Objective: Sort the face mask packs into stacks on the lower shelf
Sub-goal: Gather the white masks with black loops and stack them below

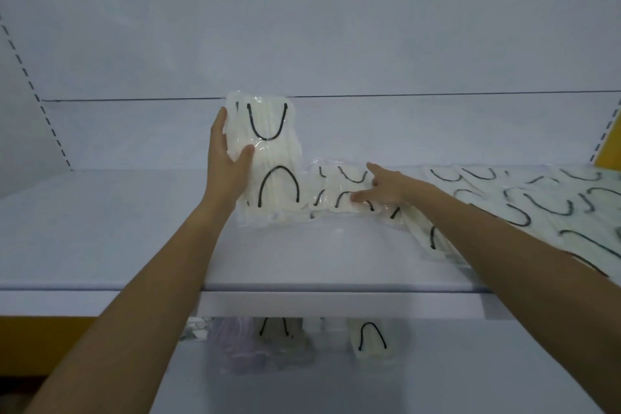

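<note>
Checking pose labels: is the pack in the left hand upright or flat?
Upright: the pack stands on its short edge on the upper shelf, left hand gripping its side.

left hand (227, 158) bare | right hand (386, 188) bare | both forearms (158, 265) uncovered, slender

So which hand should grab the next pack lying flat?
Probably the right hand: its fingers rest on the flat pack, while the left hand is busy gripping the upright pack.
</note>
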Motion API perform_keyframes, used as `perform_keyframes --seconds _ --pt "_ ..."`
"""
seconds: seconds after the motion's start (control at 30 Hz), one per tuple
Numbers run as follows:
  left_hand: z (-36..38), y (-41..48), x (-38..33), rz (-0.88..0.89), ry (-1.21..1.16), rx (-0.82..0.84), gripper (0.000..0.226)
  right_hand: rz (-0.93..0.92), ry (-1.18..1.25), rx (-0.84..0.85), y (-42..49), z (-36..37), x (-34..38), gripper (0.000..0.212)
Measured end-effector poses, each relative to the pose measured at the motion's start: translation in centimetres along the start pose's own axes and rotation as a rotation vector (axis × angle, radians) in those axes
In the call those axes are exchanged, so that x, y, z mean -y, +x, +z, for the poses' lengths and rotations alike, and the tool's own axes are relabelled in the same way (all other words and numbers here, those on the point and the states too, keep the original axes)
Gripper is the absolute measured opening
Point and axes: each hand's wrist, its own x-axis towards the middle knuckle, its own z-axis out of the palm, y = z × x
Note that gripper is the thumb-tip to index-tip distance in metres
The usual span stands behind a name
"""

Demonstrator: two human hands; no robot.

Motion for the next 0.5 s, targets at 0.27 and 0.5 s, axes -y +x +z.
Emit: perform_keyframes --seconds 0.27,0.5 --pt "0.1 -0.2 0.8 0.009 0.043 0.011 0.063 -0.053 0.126 -0.003 0.4 -0.1 1.3 0.091" --pt "0.0 -0.4 0.9 0.017 0.046 0.025 0.061 -0.064 0.286 -0.055 1.0 0.9 1.3 0.094"
